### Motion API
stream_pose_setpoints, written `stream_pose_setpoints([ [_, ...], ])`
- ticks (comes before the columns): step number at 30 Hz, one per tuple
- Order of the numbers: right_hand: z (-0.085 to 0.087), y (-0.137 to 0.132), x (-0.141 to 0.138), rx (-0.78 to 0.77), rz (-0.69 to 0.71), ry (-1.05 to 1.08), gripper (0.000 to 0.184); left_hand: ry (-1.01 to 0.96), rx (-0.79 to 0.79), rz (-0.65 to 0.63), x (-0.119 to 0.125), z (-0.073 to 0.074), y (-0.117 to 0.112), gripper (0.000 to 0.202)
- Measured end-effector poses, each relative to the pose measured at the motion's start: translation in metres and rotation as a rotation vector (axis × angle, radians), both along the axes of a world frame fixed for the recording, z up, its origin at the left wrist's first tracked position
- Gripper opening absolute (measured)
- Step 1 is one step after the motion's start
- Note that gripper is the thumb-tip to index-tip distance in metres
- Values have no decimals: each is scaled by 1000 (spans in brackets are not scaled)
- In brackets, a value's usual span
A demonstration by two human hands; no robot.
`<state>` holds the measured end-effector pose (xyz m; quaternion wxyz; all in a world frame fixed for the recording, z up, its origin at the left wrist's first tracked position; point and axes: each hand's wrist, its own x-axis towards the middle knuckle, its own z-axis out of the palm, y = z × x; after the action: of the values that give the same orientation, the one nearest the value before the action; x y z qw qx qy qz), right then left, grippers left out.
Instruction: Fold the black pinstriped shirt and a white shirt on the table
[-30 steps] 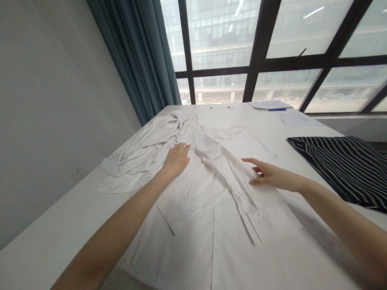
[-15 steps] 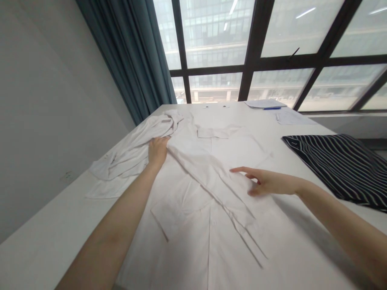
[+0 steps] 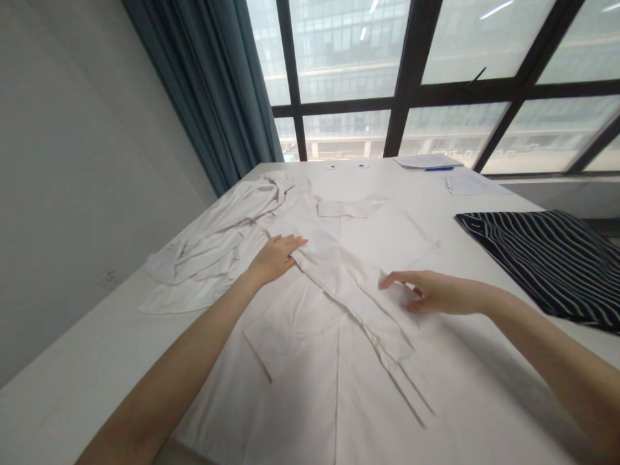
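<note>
Laid lengthwise along the surface point(image 3: 111, 361), the white shirt point(image 3: 310, 316) is pointed collar-first at the window point(image 3: 349, 64). Left hand point(image 3: 277, 257): pressed on top, fingers extended. Right hand point(image 3: 431, 292): held half-curled at its side, any grip unclear.

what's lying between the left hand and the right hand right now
In the head view, creased folds of the white shirt lie between the left hand and the right hand.
</note>
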<state>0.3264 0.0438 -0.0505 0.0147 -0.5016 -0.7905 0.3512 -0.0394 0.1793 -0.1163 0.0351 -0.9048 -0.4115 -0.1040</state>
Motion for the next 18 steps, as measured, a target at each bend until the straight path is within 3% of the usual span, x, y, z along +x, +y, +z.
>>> stream_pose_setpoints([
  [5,-3,-7,-9,254,-82,-151,47,16,-45,30,-1,-8,-4,52],
  [9,-3,-21,-34,614,-102,-411,23,2,-56,-13,0,-5,-5,53],
  [11,-5,-33,-50,625,-25,-413,19,0,-85,-20,0,-4,-5,51],
  [14,-14,-51,-72,518,91,-398,19,-12,-129,-2,1,-3,-6,50],
  [18,-21,-57,-82,483,100,-451,13,-41,-155,5,1,-3,-7,50],
])
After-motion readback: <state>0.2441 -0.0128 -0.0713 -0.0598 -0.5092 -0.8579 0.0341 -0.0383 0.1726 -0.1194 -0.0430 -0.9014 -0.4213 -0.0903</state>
